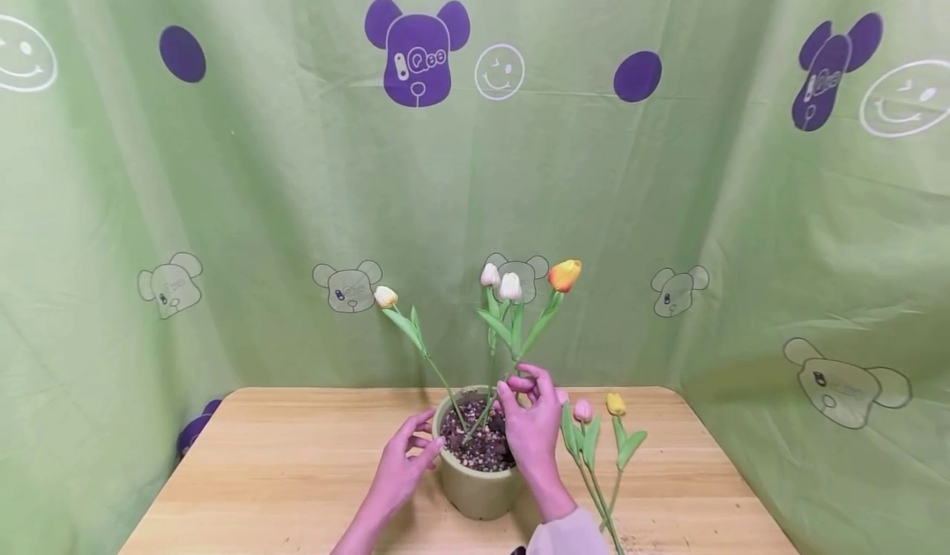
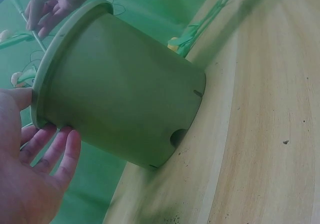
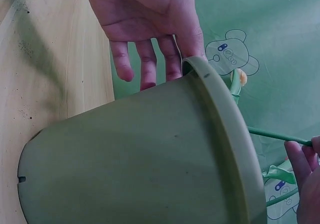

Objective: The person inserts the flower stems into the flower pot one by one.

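Note:
A green plant pot filled with dark, speckled soil stands on the table. My left hand rests against its left side, thumb at the rim and fingers spread along the outside wall. Above the pot's right side, my right hand pinches a thin green tulip stem. Which bloom that stem bears is hard to tell. A cream tulip leans left out of the soil. Over my right hand are an orange tulip, a white tulip and a pale pink tulip.
Right of the pot, loose tulips lie on the wooden table, among them a pink tulip and a yellow tulip. A green curtain with printed bears encloses the back and sides. Soil crumbs dot the tabletop.

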Demonstrator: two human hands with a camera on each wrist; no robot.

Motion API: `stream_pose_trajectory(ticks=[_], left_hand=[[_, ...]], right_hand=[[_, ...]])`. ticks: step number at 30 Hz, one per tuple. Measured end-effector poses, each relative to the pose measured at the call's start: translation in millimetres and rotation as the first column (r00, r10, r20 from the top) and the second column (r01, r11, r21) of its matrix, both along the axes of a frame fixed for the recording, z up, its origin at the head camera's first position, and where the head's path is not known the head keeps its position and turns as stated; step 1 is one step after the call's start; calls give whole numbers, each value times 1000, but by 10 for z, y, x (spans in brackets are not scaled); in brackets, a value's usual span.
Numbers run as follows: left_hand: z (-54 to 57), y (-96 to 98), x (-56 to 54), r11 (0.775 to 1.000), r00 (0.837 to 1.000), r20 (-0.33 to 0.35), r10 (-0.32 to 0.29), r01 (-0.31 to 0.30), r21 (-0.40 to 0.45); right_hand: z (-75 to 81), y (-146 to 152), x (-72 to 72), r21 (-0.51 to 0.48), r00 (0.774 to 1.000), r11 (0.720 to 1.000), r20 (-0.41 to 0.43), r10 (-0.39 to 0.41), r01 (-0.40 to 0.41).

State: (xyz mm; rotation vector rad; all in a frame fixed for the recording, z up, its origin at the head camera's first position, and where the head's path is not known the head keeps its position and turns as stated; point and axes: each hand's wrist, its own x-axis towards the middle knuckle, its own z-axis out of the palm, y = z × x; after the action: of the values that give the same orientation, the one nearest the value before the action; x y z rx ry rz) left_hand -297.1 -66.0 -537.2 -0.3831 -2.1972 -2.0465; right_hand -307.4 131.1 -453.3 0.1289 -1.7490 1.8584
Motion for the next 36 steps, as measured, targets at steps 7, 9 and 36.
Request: stream_pose_trajectory(ticks=[7,9,36], left_hand=[[-3,4,-9,1000,1000,-2,0,0,-3],[-3,2,-14,1000,1000,1,-3,3,-6],[4,-14,-22,1000,1000,14,-4,4,-6]], right_hand=[[-54,33,-60,17,999,999,-13,-37,37],[-69,50,-73,20,999,999,-23,-49,50],[-130,114,-148,34,994,994,-40,-98,100]])
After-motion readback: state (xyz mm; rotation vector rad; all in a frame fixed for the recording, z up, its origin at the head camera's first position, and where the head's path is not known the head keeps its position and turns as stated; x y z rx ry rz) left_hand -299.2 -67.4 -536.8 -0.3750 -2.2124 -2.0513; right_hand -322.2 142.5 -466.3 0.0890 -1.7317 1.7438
